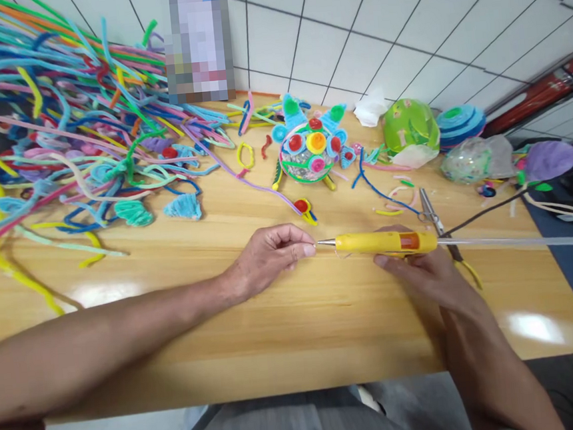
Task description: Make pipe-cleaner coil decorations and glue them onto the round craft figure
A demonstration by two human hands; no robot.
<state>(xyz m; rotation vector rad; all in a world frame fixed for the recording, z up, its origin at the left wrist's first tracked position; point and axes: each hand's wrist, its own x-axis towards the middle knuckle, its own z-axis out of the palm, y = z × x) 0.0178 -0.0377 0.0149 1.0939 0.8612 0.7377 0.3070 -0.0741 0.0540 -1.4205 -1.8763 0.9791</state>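
Observation:
My right hand (422, 270) is wrapped around a yellow glue gun (364, 243), held level over the table with its nozzle pointing left. A long translucent glue stick (519, 241) sticks out of its rear end. At the nozzle tip, the thumb and forefinger of my left hand (275, 256) are pinched together; whatever lies between them is too small to make out. Beyond the hands stands a figure (305, 150) with a clear ball body, blue and green ears and coloured button-like discs. A small yellow loop with a red disc (302, 207) lies in front of it.
Heaps of coloured pipe cleaners (83, 126) cover the table's left side. A green ball (410, 130), blue discs (460, 125) and a purple piece (550, 160) sit at the back right. Scissors (429, 209) lie behind the right hand. A tiled wall (340, 29) borders the back.

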